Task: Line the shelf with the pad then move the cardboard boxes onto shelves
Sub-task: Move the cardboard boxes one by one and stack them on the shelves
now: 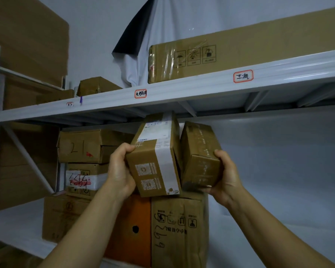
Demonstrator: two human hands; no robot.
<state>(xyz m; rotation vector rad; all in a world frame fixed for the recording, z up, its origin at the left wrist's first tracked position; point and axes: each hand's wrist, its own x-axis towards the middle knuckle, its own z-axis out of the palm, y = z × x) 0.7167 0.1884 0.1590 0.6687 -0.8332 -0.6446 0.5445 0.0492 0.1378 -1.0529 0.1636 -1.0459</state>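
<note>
My left hand point(120, 169) grips the near left corner of a taped cardboard box point(155, 157) with a white label and printed codes. My right hand point(225, 176) holds a smaller plain cardboard box point(199, 157) from its right side and bottom. Both boxes are tilted and touch each other, just under the upper shelf beam point(182, 93). They sit above a tall brown carton point(178, 231) and an orange box point(132, 225) on the middle shelf. White padding point(278, 171) lines the shelf and the back wall to the right.
Stacked cartons point(81, 146) with handwriting fill the shelf to the left. A long flat carton point(240, 49) and a small box point(97, 86) lie on the upper shelf, which carries red-framed labels. A diagonal brace point(27, 157) crosses the left bay. White sheet hangs behind.
</note>
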